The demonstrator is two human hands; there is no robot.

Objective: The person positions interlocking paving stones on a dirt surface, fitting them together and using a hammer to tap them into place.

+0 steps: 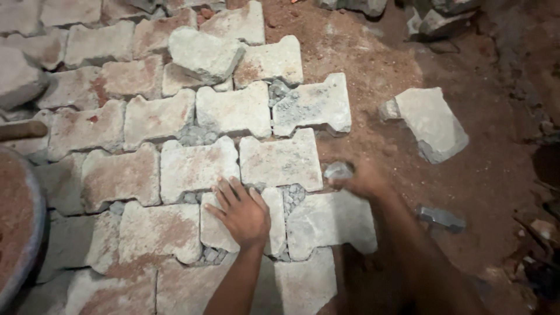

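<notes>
Left hand [242, 213] flat, palm down, fingers spread, forearm straight. Right hand [363, 179] blurred, curled closed, just right of left hand.

left hand [242, 214]: bare, no glove | right hand [364, 181]: bare, sleeveless forearm

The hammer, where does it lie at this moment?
In the head view the hammer lies on the red soil at the right, just beyond the right forearm and below the loose broken block.
</notes>
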